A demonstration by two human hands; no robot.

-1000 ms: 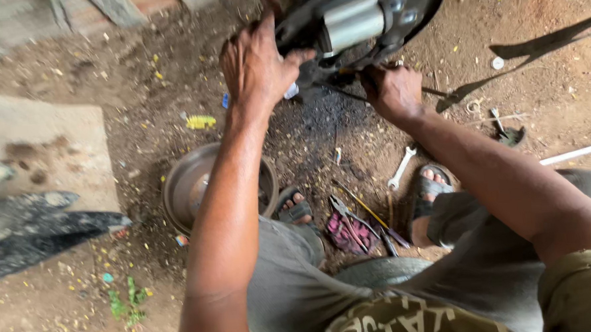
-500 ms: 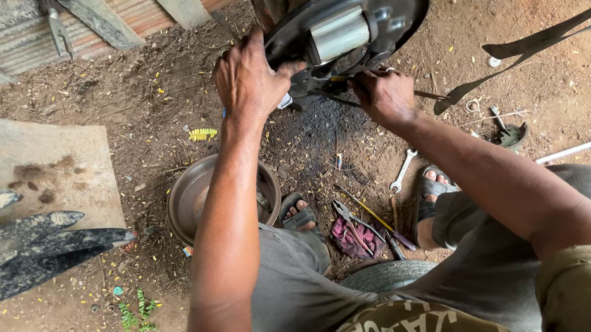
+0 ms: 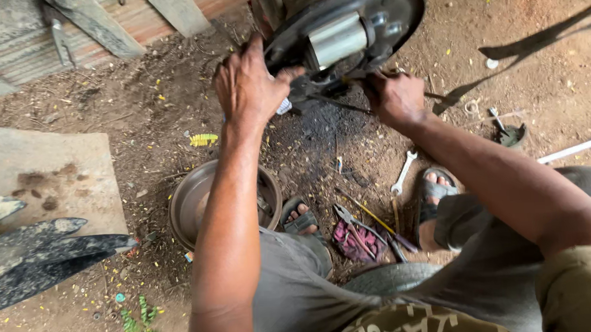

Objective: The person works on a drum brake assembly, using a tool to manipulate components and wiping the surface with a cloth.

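Note:
A dark round metal backing plate with a shiny silver cylinder on it hangs above the dirt at the top middle. My left hand grips the plate's lower left edge. My right hand is closed around a thin dark tool or rod just under the plate's lower right side; its tip is hidden behind the fingers. Both forearms reach up from the bottom of the view.
A metal drum lies on the dirt by my left knee. A spanner, pliers and a screwdriver lie between my sandalled feet. A concrete slab is at left, wooden boards at the top left.
The view has shifted so the plate and hands sit slightly lower and larger. My left hand has slid closer onto the plate's edge; my right hand stays under it.

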